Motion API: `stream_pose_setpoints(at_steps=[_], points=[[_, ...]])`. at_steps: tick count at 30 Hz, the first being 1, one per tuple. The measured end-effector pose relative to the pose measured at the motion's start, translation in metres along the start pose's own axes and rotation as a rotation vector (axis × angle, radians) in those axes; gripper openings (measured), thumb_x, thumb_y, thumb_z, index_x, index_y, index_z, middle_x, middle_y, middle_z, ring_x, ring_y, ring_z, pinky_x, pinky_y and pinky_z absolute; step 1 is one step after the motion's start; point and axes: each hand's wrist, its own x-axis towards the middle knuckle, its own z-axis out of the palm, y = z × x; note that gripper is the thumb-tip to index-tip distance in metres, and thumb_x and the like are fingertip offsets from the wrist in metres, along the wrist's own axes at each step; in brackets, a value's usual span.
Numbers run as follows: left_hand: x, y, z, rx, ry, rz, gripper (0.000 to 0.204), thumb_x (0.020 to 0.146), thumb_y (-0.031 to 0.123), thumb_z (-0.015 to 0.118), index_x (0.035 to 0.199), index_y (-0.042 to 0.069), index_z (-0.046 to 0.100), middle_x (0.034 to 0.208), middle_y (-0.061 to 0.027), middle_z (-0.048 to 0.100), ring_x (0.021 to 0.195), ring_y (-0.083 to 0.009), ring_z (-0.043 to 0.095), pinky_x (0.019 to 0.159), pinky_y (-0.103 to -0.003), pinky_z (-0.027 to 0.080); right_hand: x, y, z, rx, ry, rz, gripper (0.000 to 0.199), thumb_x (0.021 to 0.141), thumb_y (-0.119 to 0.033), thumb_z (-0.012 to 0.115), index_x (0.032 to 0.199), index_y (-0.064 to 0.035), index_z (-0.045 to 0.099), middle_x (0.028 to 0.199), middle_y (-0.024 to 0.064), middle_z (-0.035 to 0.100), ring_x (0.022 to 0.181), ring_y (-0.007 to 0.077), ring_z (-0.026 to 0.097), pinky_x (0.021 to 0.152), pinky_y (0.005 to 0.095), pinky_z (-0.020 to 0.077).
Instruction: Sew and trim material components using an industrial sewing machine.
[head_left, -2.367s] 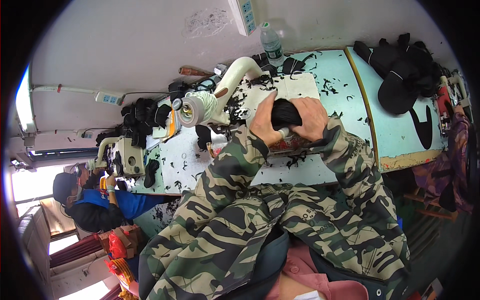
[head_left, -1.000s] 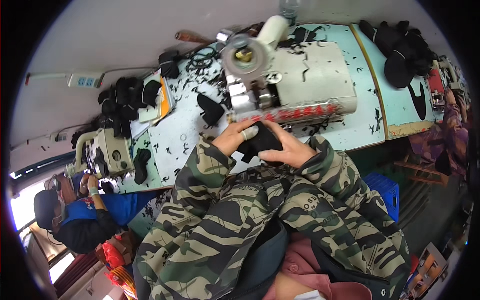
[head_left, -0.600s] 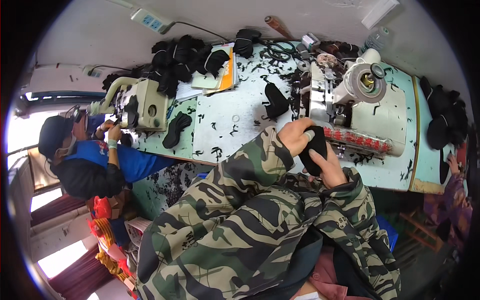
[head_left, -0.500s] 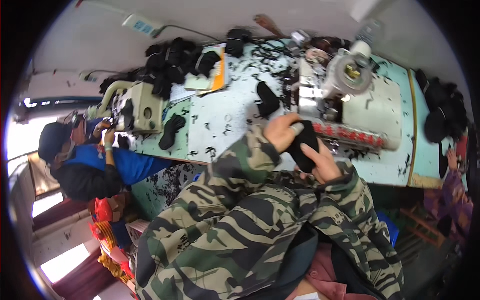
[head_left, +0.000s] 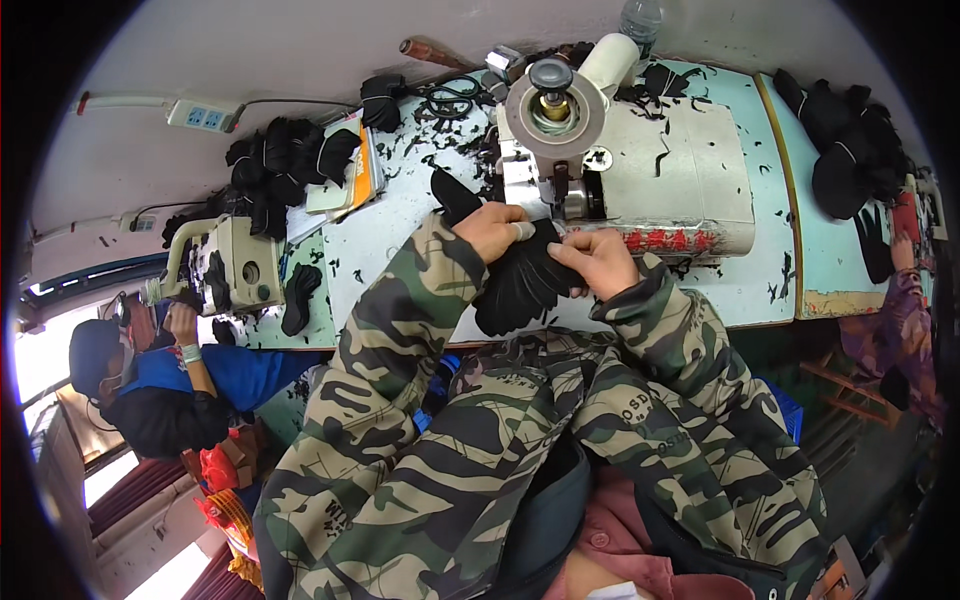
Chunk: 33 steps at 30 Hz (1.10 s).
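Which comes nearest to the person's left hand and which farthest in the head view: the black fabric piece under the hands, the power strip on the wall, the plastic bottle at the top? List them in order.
Measured from the left hand:
1. Black fabric piece: right against the hand, just below it.
2. Plastic bottle: up and to the right, behind the sewing machine.
3. Power strip: far left, on the wall.

I see matt black cloth glove (head_left: 520, 285), a sewing machine (head_left: 640, 170) of dull painted metal, smooth pale desk (head_left: 390, 240).
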Motion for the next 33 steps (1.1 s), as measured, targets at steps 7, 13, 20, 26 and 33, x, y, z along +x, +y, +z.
stream_pose_setpoints(at_steps=[7,13,20,26,33], points=[[0.027,0.021,-0.015,0.356,0.064,0.038,0.032,0.078,0.023,0.057,0.098,0.000,0.065,0.084,-0.0194,0.065,0.080,-0.0285,0.062,0.076,-0.035,0.045,0.001,-0.030,-0.028,-0.836,0.295,-0.424,0.026,0.075,-0.020,0.067,0.090,0.0010,0.064,0.073,0.0143,0.064,0.063,0.0210,0.062,0.058,0.0326,0.0483],[0.043,0.016,-0.024,0.253,-0.097,0.041,0.026,0.082,0.022,0.062,0.093,-0.002,0.065,0.076,-0.0094,0.064,0.069,-0.0156,0.057,0.068,-0.030,0.044,0.003,-0.031,-0.026,-1.130,0.430,-0.629,0.034,0.069,-0.020,0.068,0.099,-0.0066,0.062,0.083,0.0107,0.062,0.082,0.0296,0.055,0.074,0.0392,0.0452],[-0.011,-0.007,0.040,0.118,-0.401,0.181,0.030,0.087,0.027,0.050,0.096,0.000,0.059,0.090,-0.0076,0.061,0.088,-0.0154,0.054,0.083,-0.029,0.041,-0.019,-0.076,-0.064,-1.033,0.771,-1.018,0.016,0.072,-0.001,0.060,0.087,-0.0052,0.065,0.078,0.0097,0.058,0.074,0.0296,0.057,0.066,0.0348,0.0473],[-0.033,-0.024,0.028,-0.534,-0.311,-0.067,0.010,0.081,0.015,0.058,0.083,0.004,0.059,0.079,0.0023,0.058,0.077,-0.0056,0.052,0.073,-0.023,0.042,-0.039,-0.035,-0.039,-0.693,0.471,-0.581,0.019,0.075,-0.016,0.066,0.088,-0.0028,0.065,0.075,0.0129,0.063,0.067,0.0276,0.061,0.062,0.0335,0.0481],[0.006,0.006,-0.016,0.409,0.183,0.050,0.030,0.077,0.029,0.055,0.090,0.005,0.068,0.081,-0.0206,0.064,0.079,-0.0339,0.063,0.073,-0.040,0.048,-0.011,-0.023,-0.027,-0.631,0.387,-0.597,0.020,0.076,-0.019,0.065,0.086,-0.0012,0.064,0.073,0.0137,0.063,0.062,0.0252,0.062,0.058,0.0315,0.0481]])
